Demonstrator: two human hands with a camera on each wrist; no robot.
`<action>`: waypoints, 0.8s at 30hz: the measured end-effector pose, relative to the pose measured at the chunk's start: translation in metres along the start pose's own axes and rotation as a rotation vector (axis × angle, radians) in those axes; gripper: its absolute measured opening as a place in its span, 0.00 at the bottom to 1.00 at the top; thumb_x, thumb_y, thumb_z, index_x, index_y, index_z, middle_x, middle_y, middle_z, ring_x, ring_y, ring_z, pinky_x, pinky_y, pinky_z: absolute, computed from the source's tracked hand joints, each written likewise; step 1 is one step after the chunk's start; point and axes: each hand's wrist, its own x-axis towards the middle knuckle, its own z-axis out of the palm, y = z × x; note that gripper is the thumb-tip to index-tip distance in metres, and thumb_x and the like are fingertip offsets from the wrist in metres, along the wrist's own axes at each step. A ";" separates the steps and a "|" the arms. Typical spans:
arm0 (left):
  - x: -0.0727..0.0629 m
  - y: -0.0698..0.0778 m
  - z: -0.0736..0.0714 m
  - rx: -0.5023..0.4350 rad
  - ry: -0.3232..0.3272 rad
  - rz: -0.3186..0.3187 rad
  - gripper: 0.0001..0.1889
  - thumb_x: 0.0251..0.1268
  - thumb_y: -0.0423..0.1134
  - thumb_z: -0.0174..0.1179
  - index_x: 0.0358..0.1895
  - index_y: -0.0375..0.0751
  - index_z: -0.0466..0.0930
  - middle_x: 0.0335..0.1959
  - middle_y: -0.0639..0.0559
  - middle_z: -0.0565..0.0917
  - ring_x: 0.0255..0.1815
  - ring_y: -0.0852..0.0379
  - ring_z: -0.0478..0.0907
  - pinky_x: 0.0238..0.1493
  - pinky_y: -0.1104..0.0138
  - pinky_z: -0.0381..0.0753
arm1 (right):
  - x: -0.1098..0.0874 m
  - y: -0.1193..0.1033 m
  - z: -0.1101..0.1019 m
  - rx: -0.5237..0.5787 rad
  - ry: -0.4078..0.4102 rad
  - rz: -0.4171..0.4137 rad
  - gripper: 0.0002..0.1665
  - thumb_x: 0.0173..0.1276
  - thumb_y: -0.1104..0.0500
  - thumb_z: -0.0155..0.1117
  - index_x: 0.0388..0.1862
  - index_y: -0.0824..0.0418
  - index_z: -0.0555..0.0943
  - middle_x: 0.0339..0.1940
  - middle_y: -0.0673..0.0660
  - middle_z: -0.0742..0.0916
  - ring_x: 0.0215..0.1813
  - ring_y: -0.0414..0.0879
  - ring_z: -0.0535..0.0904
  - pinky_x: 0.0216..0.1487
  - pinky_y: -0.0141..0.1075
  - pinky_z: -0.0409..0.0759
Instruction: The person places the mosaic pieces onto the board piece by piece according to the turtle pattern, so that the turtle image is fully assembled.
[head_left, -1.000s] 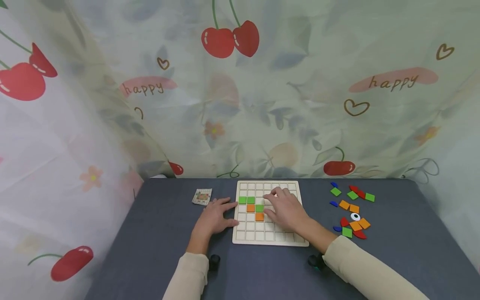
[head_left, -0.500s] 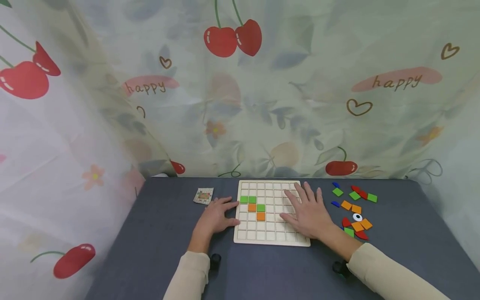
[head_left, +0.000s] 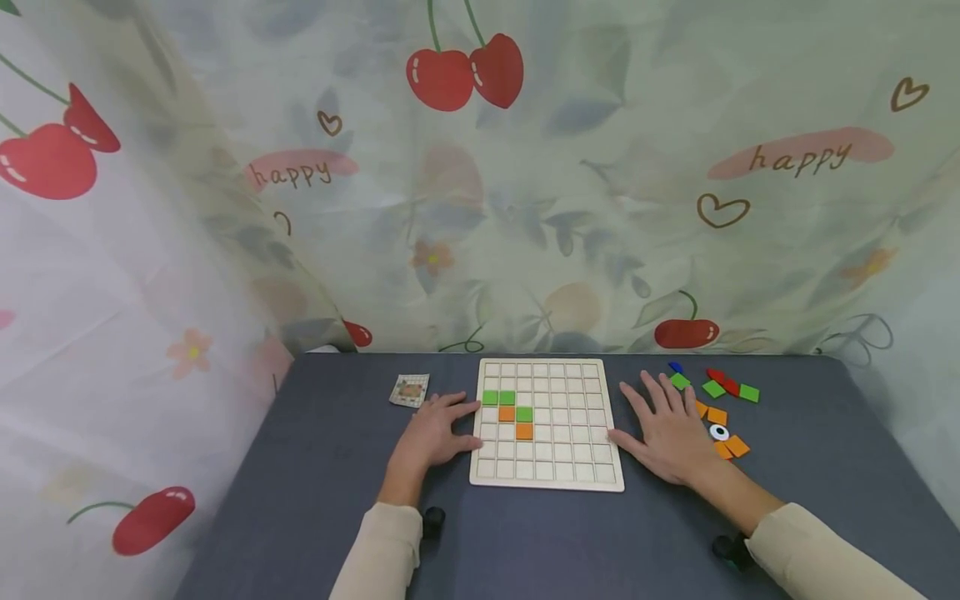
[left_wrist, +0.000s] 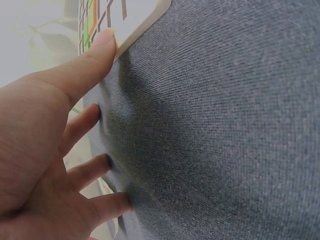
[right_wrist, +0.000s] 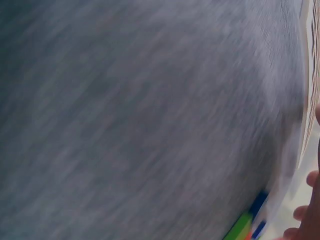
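Note:
A pale grid board (head_left: 573, 475) lies flat on the table, with green tiles (head_left: 507, 397) and orange tiles (head_left: 524, 431) set in squares toward its left side. My left hand (head_left: 429, 435) touches the board's left edge with thumb and forefinger; in the left wrist view the thumb (left_wrist: 82, 70) rests on the rim and the other fingers reach the cloth. Fingers spread and holding nothing, my right hand (head_left: 670, 432) is between the board's right edge and the loose pieces, partly covering them. The right wrist view is blurred, with only fingertips (right_wrist: 312, 178) at its edge.
Loose pieces lie at the right: green squares (head_left: 748, 393), orange squares (head_left: 738, 446), red pieces (head_left: 730, 386), a blue piece (head_left: 676, 367) and a white eye disc (head_left: 718, 432). A small picture card (head_left: 410, 390) lies left of the board. A patterned curtain (head_left: 570, 208) hangs behind the table.
My right hand has moved right, from over the board's middle to beside the loose pieces, its fingers spreading. My left hand stays at the board's left edge. The placed tiles have not changed.

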 end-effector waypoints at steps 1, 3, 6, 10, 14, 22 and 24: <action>0.000 0.000 0.000 0.001 0.001 0.002 0.36 0.60 0.57 0.72 0.73 0.63 0.73 0.80 0.53 0.66 0.83 0.34 0.53 0.79 0.36 0.58 | -0.002 0.004 -0.001 0.005 0.012 0.004 0.49 0.69 0.29 0.58 0.79 0.56 0.65 0.80 0.70 0.64 0.80 0.72 0.55 0.76 0.76 0.50; 0.000 0.000 0.001 0.004 0.000 0.002 0.36 0.60 0.57 0.72 0.73 0.63 0.73 0.80 0.53 0.66 0.84 0.34 0.53 0.79 0.35 0.58 | -0.004 0.013 -0.002 0.021 0.040 0.012 0.48 0.69 0.31 0.61 0.78 0.58 0.66 0.78 0.71 0.65 0.79 0.72 0.57 0.75 0.75 0.52; 0.001 -0.001 0.001 0.012 -0.001 0.004 0.36 0.60 0.57 0.72 0.73 0.63 0.73 0.80 0.53 0.66 0.83 0.34 0.53 0.79 0.36 0.59 | -0.006 0.026 -0.005 0.036 0.083 0.023 0.46 0.68 0.36 0.66 0.76 0.61 0.68 0.76 0.73 0.67 0.76 0.73 0.60 0.73 0.74 0.58; 0.001 0.000 0.001 0.019 -0.002 0.005 0.36 0.60 0.57 0.71 0.73 0.63 0.72 0.80 0.53 0.66 0.83 0.34 0.53 0.79 0.36 0.59 | -0.008 0.041 -0.010 0.049 0.131 0.031 0.39 0.67 0.43 0.71 0.69 0.63 0.74 0.70 0.74 0.72 0.71 0.73 0.64 0.68 0.72 0.66; 0.001 0.000 0.000 0.014 -0.005 0.011 0.36 0.61 0.57 0.71 0.73 0.63 0.72 0.80 0.53 0.66 0.83 0.33 0.53 0.78 0.36 0.59 | -0.011 0.052 -0.014 0.075 0.170 0.034 0.27 0.65 0.52 0.74 0.58 0.65 0.82 0.63 0.73 0.76 0.65 0.73 0.67 0.61 0.71 0.71; 0.000 -0.001 -0.001 0.009 -0.009 0.007 0.36 0.61 0.57 0.71 0.74 0.64 0.72 0.80 0.53 0.65 0.84 0.34 0.52 0.79 0.36 0.59 | -0.009 0.061 -0.010 0.075 0.226 0.007 0.13 0.64 0.59 0.74 0.46 0.64 0.87 0.51 0.70 0.81 0.54 0.69 0.71 0.51 0.64 0.74; 0.000 -0.001 -0.001 0.008 -0.011 0.008 0.36 0.61 0.57 0.71 0.74 0.64 0.72 0.80 0.53 0.65 0.84 0.34 0.52 0.79 0.36 0.58 | -0.009 0.061 -0.009 0.076 0.244 -0.003 0.10 0.64 0.61 0.74 0.43 0.63 0.88 0.48 0.68 0.82 0.52 0.68 0.72 0.50 0.63 0.74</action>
